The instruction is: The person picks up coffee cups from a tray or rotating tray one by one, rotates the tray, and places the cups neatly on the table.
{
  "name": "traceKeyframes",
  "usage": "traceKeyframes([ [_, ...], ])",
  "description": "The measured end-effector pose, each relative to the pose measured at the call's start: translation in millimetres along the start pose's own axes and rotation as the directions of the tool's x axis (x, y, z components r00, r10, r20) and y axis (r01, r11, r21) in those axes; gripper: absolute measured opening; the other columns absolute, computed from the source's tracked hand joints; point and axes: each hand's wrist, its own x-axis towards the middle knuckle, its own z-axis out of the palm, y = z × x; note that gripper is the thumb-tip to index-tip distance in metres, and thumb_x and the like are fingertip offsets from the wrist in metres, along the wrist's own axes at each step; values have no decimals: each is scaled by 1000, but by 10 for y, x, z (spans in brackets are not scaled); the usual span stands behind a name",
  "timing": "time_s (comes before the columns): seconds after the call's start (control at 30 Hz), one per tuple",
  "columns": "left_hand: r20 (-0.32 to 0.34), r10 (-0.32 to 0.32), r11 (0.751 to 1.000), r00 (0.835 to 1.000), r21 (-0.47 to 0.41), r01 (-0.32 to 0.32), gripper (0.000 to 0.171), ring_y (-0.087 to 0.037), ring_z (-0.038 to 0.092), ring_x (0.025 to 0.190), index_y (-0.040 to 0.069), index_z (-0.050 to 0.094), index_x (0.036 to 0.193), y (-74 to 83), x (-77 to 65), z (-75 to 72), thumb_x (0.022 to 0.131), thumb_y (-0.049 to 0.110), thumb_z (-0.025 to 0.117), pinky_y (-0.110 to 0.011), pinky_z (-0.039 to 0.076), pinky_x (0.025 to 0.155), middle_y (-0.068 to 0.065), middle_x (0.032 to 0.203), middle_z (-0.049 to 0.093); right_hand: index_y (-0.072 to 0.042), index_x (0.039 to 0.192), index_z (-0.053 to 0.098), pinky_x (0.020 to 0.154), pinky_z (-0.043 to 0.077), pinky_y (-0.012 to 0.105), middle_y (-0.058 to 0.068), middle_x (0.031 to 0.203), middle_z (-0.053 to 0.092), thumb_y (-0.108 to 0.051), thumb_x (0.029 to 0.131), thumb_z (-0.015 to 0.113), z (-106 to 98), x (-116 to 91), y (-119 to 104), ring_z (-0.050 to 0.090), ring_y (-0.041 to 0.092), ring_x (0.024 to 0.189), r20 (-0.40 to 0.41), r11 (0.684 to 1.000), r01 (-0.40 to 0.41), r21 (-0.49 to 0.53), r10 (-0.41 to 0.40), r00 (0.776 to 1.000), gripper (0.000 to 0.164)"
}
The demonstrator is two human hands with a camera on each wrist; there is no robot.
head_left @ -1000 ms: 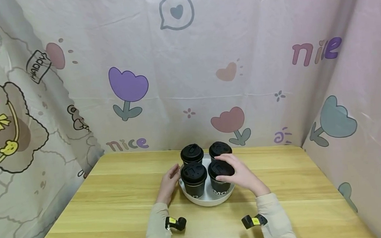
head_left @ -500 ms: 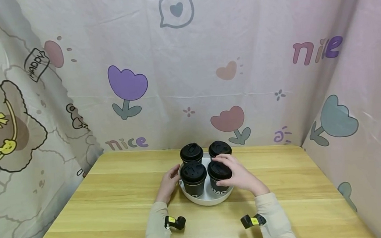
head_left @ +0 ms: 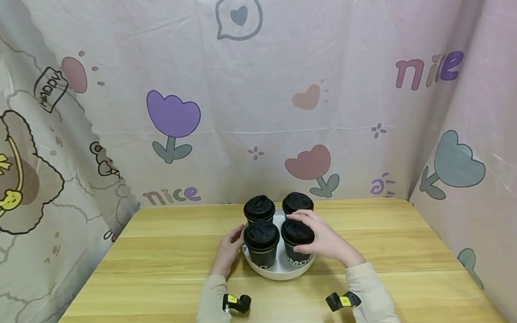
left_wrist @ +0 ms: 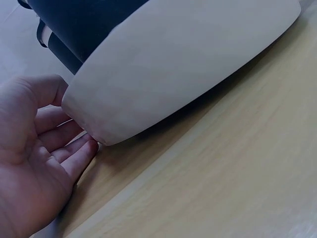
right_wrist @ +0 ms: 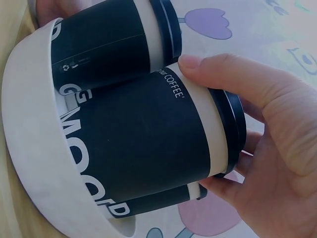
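Note:
A round white tray carries several black paper coffee cups with black lids, standing upright in two rows. At its left side my left hand holds the rim; in the left wrist view, thumb and fingers meet the tray's outer wall. My right hand grips the front right coffee cup around its upper part. The right wrist view shows the thumb on the pale band under the lid, with the other fingers behind it. The front left cup stands beside it.
Behind these stand the back left cup and back right cup, partly hidden. The tray rests on a wooden table. A printed curtain hangs along the table's far edge and sides.
My right thumb has slid from the lid of the front right cup to just below it, and that cup has shifted very slightly. The left hand has stayed at the tray.

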Motion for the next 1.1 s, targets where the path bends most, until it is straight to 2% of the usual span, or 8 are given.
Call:
traceKeyframes([
  [0.1,9,7,1000,1000,-13,-6,52,-43,38,138,-10,42,141,-2,5,-1,94,5,56,-52,31,117,-29,147,43,-16,139,53,109,37,59,9,145,44,-22,72,84,-24,-4,-12,39,31,136,-6,1000,2,11,-2,1000,74],
  [0.27,1,7,1000,1000,-14,-7,53,-40,38,140,-5,42,143,-205,126,-8,95,10,57,-51,30,118,-25,148,43,-15,139,52,111,37,57,8,145,44,-19,72,84,-96,-15,-40,38,29,137,-33,1000,30,8,-30,999,75],
  [0.5,-9,-5,1000,1000,-8,5,53,-39,39,140,-3,42,144,-228,156,-8,95,12,58,-50,30,118,-23,149,44,-16,140,51,110,37,60,10,146,44,-20,73,83,-244,-57,-107,36,30,138,-74,999,45,-21,-46,996,75],
  [0.8,15,-14,999,1000,-30,14,53,-43,37,139,-8,41,143,-244,182,-23,95,6,56,-54,30,117,-28,148,41,-19,142,49,107,37,62,9,147,42,-17,73,84,-466,-157,-44,39,33,135,-139,1000,-4,-17,2,990,78],
  [1.1,5,-4,1000,1000,-27,4,53,-39,39,140,-3,42,144,-268,175,-15,95,12,58,-50,31,118,-24,149,43,-17,142,48,106,36,66,15,148,40,-15,75,82,-702,-301,108,37,36,133,-224,997,-81,-9,77,972,76],
])
